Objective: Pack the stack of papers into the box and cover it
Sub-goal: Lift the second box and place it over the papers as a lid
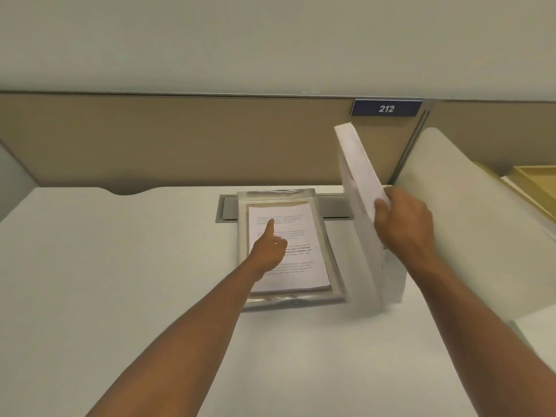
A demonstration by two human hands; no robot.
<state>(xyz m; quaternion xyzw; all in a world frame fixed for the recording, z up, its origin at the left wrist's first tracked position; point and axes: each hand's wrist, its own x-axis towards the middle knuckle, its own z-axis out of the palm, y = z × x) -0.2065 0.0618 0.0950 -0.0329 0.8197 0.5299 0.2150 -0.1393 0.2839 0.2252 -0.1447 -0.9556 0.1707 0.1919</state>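
On the left, my left hand [268,251] reaches over the box [326,236], fingers mostly curled and the forefinger stretched out, its tip pressing on the top sheet; the grip there is loose and clamped on nothing. The stack of papers [296,233] already lies flat inside the box, printed side up, with a brown margin of the box floor showing around it, so I judge the packing part done. To the right, my right hand [403,224] has its grip closed on the edge of the white lid [359,188], which stands nearly upright just beside the box's right wall, its lower end blurred. What is left, as I see it, is to swing the lid over and seat it on the box. The worktop [120,266] is pale and bare apart from a grey slot behind the box. Behind runs a tan partition [180,139] with a blue plate [386,108] reading 212, and at far right a yellowish tray [535,182].
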